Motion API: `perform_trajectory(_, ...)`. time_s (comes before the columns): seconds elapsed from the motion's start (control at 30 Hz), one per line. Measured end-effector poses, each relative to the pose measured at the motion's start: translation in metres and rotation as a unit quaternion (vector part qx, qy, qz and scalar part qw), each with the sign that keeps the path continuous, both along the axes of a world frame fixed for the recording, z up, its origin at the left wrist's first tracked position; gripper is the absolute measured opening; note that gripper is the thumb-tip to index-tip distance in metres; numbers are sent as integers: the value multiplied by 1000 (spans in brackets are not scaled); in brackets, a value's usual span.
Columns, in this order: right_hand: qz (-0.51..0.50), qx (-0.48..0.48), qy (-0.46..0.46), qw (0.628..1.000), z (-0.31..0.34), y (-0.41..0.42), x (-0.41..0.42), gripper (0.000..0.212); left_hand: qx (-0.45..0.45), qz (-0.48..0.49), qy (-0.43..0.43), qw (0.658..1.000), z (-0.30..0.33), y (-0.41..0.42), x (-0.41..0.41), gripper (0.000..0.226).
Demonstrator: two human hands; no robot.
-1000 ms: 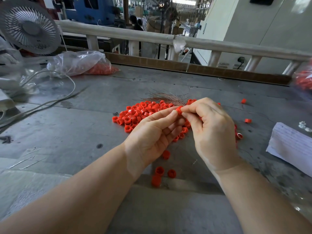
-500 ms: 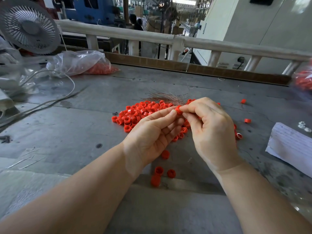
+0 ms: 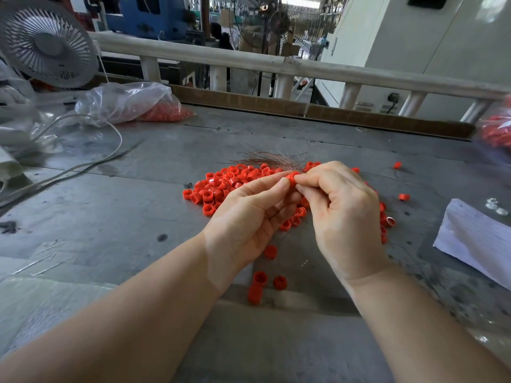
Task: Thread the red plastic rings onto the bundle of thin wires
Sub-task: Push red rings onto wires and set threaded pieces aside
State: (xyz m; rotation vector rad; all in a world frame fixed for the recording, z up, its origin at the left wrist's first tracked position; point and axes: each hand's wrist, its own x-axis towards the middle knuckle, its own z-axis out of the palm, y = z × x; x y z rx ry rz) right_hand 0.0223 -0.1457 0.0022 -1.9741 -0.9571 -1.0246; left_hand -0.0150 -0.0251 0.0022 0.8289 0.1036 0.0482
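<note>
A fan (image 3: 47, 42) and bag (image 3: 130, 102) sit upper left, paper (image 3: 475, 239) at right. Mid-frame on the bench (image 3: 110, 211), both hands (image 3: 250, 217) (image 3: 343, 214) pinch one red ring (image 3: 291, 178) over the ring pile (image 3: 221, 186); wires (image 3: 271, 158) fan behind.

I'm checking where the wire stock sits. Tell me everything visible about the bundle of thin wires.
The bundle of thin wires is a loose sheaf of fine, coppery-brown strands, metallic looking. It lies on the grey table just behind the pile of red rings, its far ends fanned out and splayed. Its near end runs toward the fingertips of the left hand and right hand, which pinch one red ring; whether a strand passes through it cannot be told.
</note>
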Motion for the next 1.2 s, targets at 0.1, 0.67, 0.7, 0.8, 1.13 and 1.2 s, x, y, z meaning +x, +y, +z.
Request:
perform_trajectory(0.1,0,16,0,1000,-2,2,1,6,8,2,-6,1000,1,-1,0,16)
perform_trajectory(0.67,69,90,146,983,-1,2,2,5,42,47,-39,997,-1,-2,2,16)
perform_trajectory(0.7,77,104,168,977,-1,2,2,5,46,46,-44,997,-2,-2,2,16)
perform_trajectory(0.8,97,152,248,952,2,1,3,6,49,44,-52,996,-2,-3,2,16)
perform_trajectory(1.13,99,153,258,949,5,0,3,11,63,44,-62,995,0,-4,2,20)
perform_trajectory(1.2,95,145,247,953,5,0,2,12,62,43,-61,995,0,-4,1,18)
